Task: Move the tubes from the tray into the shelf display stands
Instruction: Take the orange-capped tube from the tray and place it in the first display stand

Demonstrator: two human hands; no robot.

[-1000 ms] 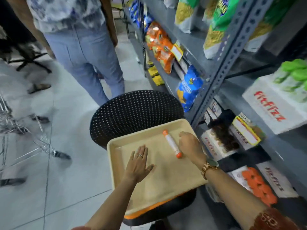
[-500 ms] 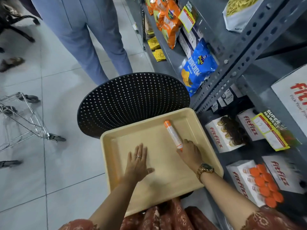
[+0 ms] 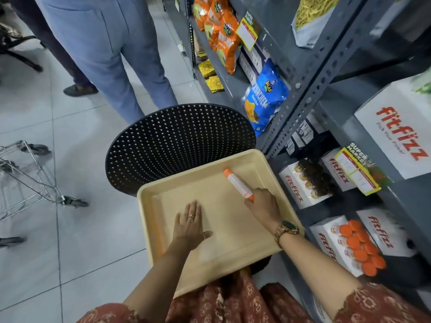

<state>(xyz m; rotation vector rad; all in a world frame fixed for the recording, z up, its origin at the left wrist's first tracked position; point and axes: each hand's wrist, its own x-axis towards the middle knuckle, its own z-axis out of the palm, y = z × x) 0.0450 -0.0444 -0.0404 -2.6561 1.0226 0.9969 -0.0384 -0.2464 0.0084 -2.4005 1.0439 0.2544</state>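
One white tube [image 3: 238, 184] with orange caps lies in the far right part of the beige tray [image 3: 163, 194], slanting from far left to near right. The right hand [image 3: 264, 206] is at its near end, fingers curled down and touching the orange cap; whether they actually grip it, I cannot tell. The left hand [image 3: 190, 223] lies flat on the tray's floor, palm down, fingers straight and close together, well to the left of the tube. The tray rests on a black perforated chair [image 3: 179, 145]. Just right of it stands the grey metal shelf [image 3: 310, 89], holding white Fitfizz display stands: one with orange-capped tubes [image 3: 360, 248] near, one with dark-capped tubes [image 3: 312, 180] farther. On the far left, someone in blue trousers [image 3: 112, 54] stands on the tiled floor.
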